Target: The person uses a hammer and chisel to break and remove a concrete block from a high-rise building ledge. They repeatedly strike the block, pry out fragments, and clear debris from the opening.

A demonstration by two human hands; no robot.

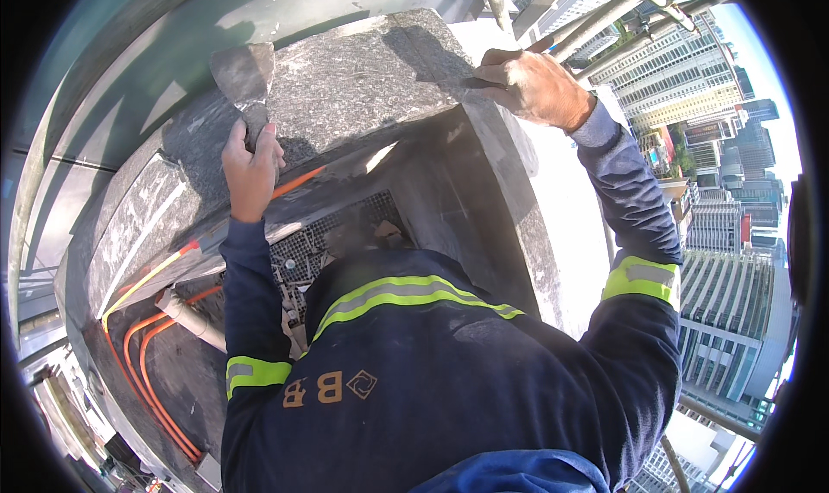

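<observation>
A putty knife (244, 74) with a wide, grey-smeared blade is in my left hand (249, 172), its fingers closed round the handle. The blade points away from me over the rough grey top of a concrete ledge (345, 74). At the right corner of that ledge, my right hand (546, 89) is closed on a thin tool, with a dark flat end showing left of the fingers against the edge. What kind of tool it is I cannot make out, as the fingers cover most of it. Both arms are stretched forward in dark sleeves with reflective bands.
Below the ledge is a recess with orange conduits (160, 398), a pale pipe (192, 320) and rubble on a dark grating (298, 255). Metal scaffold tubes (596, 18) cross the upper right. High-rise buildings (734, 303) stand far below on the right. A grey panelled wall (112, 96) curves along the left.
</observation>
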